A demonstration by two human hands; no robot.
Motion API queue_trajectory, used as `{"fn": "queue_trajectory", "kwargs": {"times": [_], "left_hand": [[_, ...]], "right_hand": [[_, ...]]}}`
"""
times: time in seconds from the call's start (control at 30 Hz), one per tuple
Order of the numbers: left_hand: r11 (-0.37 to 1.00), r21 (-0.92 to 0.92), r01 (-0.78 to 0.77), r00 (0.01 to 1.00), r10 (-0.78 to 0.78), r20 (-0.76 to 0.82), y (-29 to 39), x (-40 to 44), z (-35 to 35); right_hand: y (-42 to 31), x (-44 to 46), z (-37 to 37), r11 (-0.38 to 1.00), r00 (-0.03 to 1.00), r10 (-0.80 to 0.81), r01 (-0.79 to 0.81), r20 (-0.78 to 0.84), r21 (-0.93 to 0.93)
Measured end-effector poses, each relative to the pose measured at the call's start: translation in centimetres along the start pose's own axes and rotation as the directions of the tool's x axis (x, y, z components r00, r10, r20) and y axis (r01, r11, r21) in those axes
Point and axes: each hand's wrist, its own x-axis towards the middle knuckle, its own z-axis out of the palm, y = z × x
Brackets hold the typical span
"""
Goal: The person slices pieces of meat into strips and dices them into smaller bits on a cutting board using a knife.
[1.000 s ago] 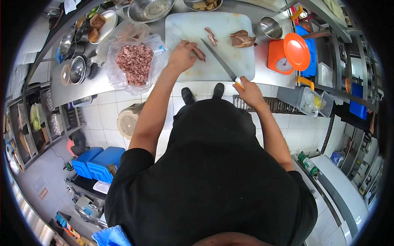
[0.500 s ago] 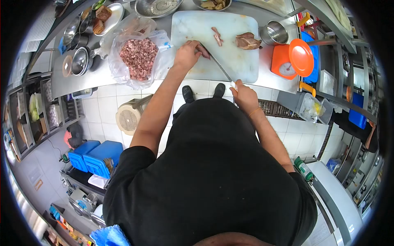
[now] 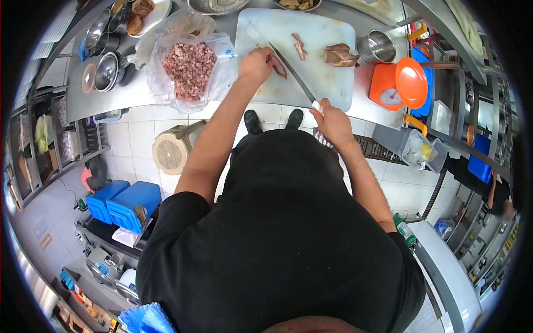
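On the white cutting board [image 3: 266, 100], my left hand [image 3: 256, 64] rests near the left edge with curled fingers holding a strip of raw meat [image 3: 279, 67]. My right hand [image 3: 334, 124] is closed around the white handle of a long knife [image 3: 293, 72]. The blade points up and left across the board, its tip just beyond my left fingers, and a small gap shows between blade and strip. Farther right lie a thin meat scrap [image 3: 299, 46] and a larger chunk of meat [image 3: 340, 55].
Left of the board sits a plastic bag of diced meat [image 3: 189, 71]. A steel pot [image 3: 377, 46] and an orange scale [image 3: 384, 89] stand on the right. Steel bowls [image 3: 107, 72] are at the far left. Another person [image 3: 496, 194] is partly visible at the right edge.
The knife has shifted slightly up and away from the meat strip, opening a gap beside my left fingers. My left hand stays on the strip. The whole view has shifted a little.
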Motion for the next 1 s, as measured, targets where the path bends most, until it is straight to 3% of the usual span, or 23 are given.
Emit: {"fn": "queue_trajectory", "kwargs": {"times": [0.37,0.47,0.67,0.83,1.0], "left_hand": [[0.989,0.032,0.144,0.982,-0.147,0.119,0.3,0.6,-0.4],[0.993,0.089,0.075,0.995,-0.079,0.053,0.5,0.5,-0.5],[0.992,0.092,0.09,0.992,-0.097,0.076,0.8,0.4,-0.9],[0.998,0.006,0.07,0.994,-0.07,0.09,-0.4,0.5,-0.4],[0.993,-0.097,0.072,0.995,-0.065,0.07,-1.0,0.4,-0.8]], "right_hand": [[-1.2,0.1,-1.5,0.999,0.994,0.014,-0.01,0.106,-0.04],[-1.7,1.0,-0.9,1.0,0.993,0.02,-0.018,0.119,-0.022],[-2.0,5.7,3.7,0.999,0.997,0.018,-0.02,0.071,0.033],[-3.1,8.3,3.5,0.999,0.999,0.011,-0.013,0.05,0.045],[-3.6,5.4,0.1,1.0,0.997,0.015,-0.016,0.071,0.006]]}}
